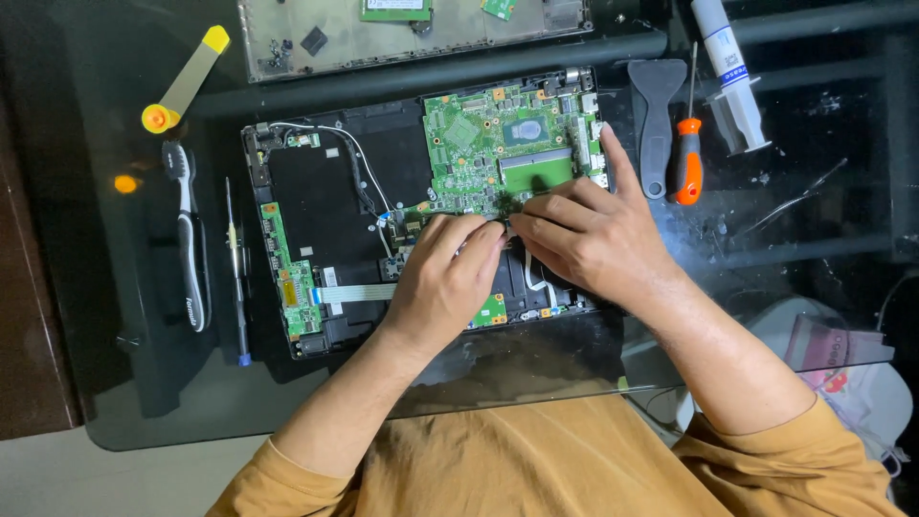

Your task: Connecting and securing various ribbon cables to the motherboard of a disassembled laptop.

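opened laptop base [325, 206] lies long axis left-right on the dark glass table [124, 316] — glossy green motherboard [498, 144] upper right. left hand [445, 278] and right hand [593, 235], fingertips bunched, press its middle — whether they pinch anything is hidden.

table: dark glass top [144, 383], rounded corner, dusty and smeared at right
frame: dark bars [459, 72] showed through the glass
floor: pale tiles [57, 474], lower left
left edge: brown wooden panel [29, 316] ran beside the table
light: dim, orange glare spot [125, 183] on the glass
under glass: white and pink bag [842, 359], right
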